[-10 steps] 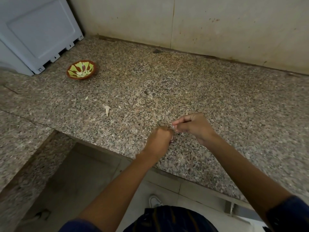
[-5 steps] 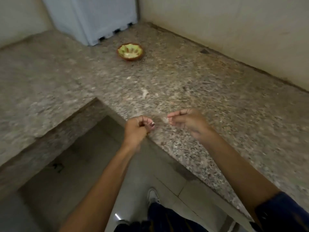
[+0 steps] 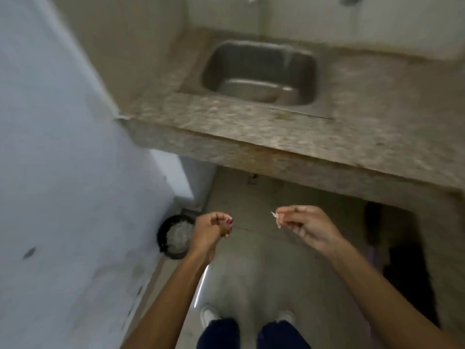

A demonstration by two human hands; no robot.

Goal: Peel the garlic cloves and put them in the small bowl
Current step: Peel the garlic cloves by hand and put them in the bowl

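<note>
My right hand pinches a small white garlic clove between thumb and fingertips, with a wisp of skin hanging from it. My left hand is curled into a loose fist a little to its left; nothing shows inside it. Both hands hover above the floor, away from any counter. The small bowl is out of view.
A granite counter with a steel sink lies ahead. A large white appliance fills the left side. On the floor beside it stands a black bin with a pale liner. My feet are at the bottom.
The view has swung left from the counter with the bowl to the sink side. My hands have separated and now hang over the floor, the right one still pinching the clove.
</note>
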